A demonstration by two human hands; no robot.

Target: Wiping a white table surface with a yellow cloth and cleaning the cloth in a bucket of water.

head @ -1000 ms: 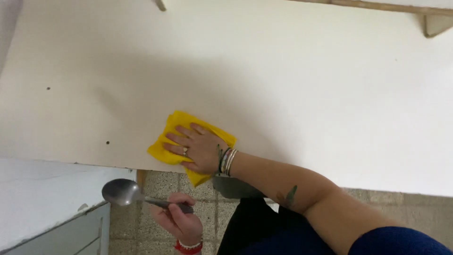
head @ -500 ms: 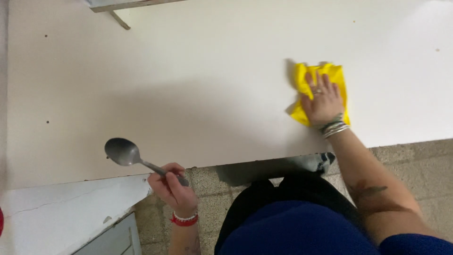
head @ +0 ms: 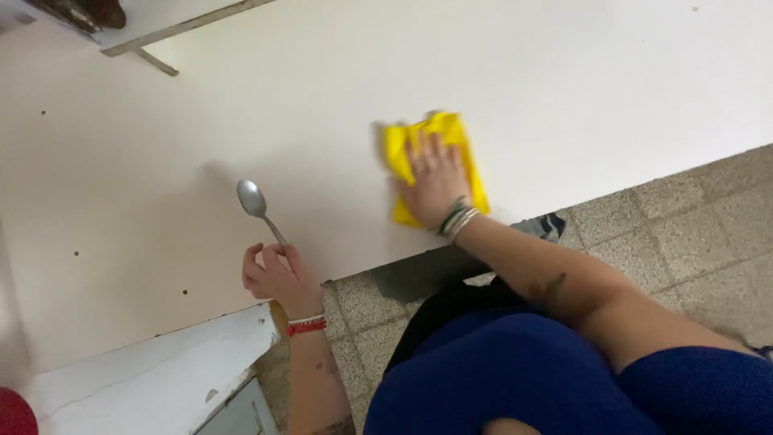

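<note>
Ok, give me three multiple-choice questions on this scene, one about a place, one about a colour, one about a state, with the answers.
1. Where is the right hand?
A. flat on the cloth on the table
B. hanging over the floor
C. on the spoon

2. What colour is the cloth?
A. blue
B. yellow
C. white

3. How is the spoon held?
A. lying loose on the table
B. gripped by the handle in the left hand, bowl pointing away over the table
C. clamped in both hands

Answers: 1 A, the palm presses the cloth on the white top. 2 B, it shows bright yellow around the hand. 3 B, the left fingers close round the handle end.
</note>
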